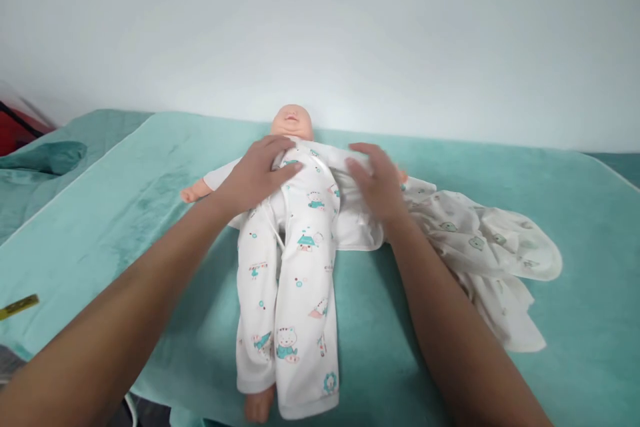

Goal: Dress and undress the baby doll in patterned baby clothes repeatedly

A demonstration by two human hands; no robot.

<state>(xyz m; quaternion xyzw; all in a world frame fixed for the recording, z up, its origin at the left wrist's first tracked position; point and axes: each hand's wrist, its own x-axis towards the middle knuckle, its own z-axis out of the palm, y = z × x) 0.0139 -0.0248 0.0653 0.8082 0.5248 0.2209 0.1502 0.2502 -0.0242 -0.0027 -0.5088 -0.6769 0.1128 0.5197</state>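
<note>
A baby doll [291,121] lies on its back on a teal towel [150,213], head towards the wall. It wears a white printed sleepsuit [287,280]. My left hand [257,170] lies flat on the doll's chest, fingers stretched out over the suit's front. My right hand [375,180] rests on the open right flap of the suit beside the doll's body, fingers extended and pressing the cloth. One bare foot [259,405] shows below the left trouser leg.
A second white printed garment [490,260] lies crumpled on the towel to the right of the doll. A yellow tape strip [19,305] sits at the left edge. A dark teal cloth [47,157] and something red [15,130] are far left. A white wall stands behind.
</note>
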